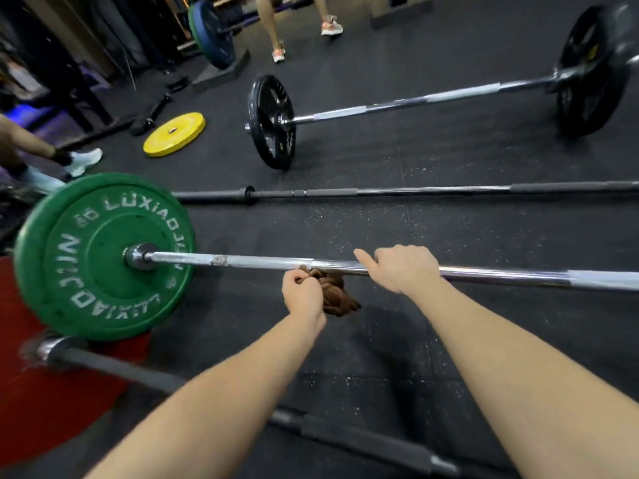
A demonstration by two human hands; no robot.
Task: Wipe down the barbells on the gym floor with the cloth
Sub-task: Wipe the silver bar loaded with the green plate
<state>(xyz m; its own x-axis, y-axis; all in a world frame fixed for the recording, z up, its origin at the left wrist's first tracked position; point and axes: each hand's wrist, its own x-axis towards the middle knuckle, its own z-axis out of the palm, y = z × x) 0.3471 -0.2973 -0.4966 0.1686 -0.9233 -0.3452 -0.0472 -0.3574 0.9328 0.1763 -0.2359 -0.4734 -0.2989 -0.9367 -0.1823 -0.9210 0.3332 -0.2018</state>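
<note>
From my head camera, looking down over both bare forearms: my left hand (304,295) is clenched on the brown cloth (337,295). The cloth is bunched up, with its top edge touching the underside of the silver bar (259,262) and the rest hanging below it.

My right hand (404,267) lies over the same bar, just to the right of the cloth. Its fingers are curled over the top of the steel, and the forefinger stretches out along the bar toward the cloth. How far those fingers wrap underneath I cannot see.

The silver bar runs across in front of me, raised off the floor (449,229). At its left end it carries a green plate (103,254). That plate stands on something flat and red (52,392).

Just beyond the silver bar, a black bar (380,192) with no plates lies flat on the speckled rubber. Farther back is the far barbell (415,102), with a black plate at each end.

A yellow plate (174,133) lies flat on the floor to the left of it. Close to my elbows, a dark bar (363,440) slants across the bottom.

Other people's legs and shoes show at the top (332,25) and at the left edge (84,160).
</note>
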